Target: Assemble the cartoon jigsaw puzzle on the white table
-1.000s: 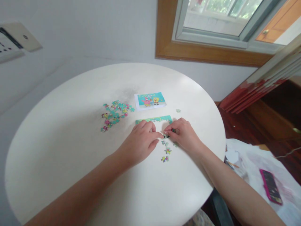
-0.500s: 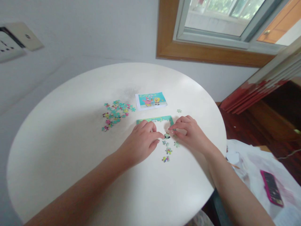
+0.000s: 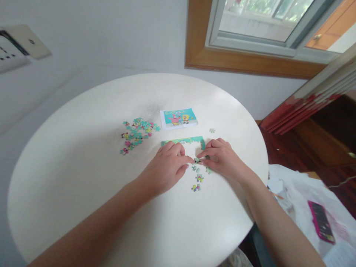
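The small puzzle piece (image 3: pixel 197 160), pale green with dark markings and knobbed edges, sits right of centre in the frame, between the fingertips of both hands. The left hand (image 3: pixel 171 163) sets an extended index finger at its left edge, thumb apart below; the right hand (image 3: pixel 218 155) brings thumb and index finger to its right edge in a narrow grip. Whether either grip pinches the piece cannot be told.

Just above runs a joined teal puzzle border (image 3: pixel 187 140) with yellow-green swirls, turning down at its right corner. Below lie loose interlocking pieces (image 3: pixel 199 178) in pale green, yellow and purple. A heap of teal, pink and yellow pieces (image 3: pixel 136 135) spreads left of centre. On the smooth white rounded desk (image 3: pixel 83 185), a white-edged printed sheet (image 3: pixel 179 118) at upper centre shows pink and yellow cartoon figures; its yellowish top markings are too small to read.
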{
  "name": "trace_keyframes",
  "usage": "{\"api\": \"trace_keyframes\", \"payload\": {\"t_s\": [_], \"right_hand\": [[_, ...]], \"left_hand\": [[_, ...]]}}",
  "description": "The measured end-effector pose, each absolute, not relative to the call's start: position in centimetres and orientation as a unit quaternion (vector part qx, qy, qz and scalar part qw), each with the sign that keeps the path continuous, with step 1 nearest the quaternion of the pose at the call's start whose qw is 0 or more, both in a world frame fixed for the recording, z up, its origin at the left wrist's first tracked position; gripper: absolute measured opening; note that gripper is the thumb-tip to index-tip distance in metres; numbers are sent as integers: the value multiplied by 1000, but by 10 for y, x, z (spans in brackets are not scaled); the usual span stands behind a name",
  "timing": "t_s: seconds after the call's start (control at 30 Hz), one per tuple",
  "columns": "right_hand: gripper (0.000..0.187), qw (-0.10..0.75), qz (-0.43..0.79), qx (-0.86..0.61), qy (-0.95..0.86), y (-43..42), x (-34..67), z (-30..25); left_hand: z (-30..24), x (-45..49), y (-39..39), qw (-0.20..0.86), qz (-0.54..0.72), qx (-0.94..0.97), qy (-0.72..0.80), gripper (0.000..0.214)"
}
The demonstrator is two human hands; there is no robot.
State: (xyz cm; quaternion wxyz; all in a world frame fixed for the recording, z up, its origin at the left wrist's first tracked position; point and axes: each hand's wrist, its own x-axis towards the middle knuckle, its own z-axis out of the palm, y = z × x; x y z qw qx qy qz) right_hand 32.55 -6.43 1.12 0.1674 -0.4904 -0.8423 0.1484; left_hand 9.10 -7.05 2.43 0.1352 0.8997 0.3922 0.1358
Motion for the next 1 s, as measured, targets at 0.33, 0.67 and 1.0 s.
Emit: {"api": "trace_keyframes", "payload": {"t_s": [0.33, 0.67, 1.0], "right_hand": [[17, 253, 154, -504, -811, -64, 330, 18], [7, 226, 256, -491, -802, -57, 363, 22], [6, 186, 233, -468, -832, -56, 360, 16]], "left_hand": [[23, 91, -70, 136, 141, 901, 387, 23], [20, 91, -67, 110, 175, 898, 389, 27], [14, 99, -69, 93, 165, 903, 385, 29]]}}
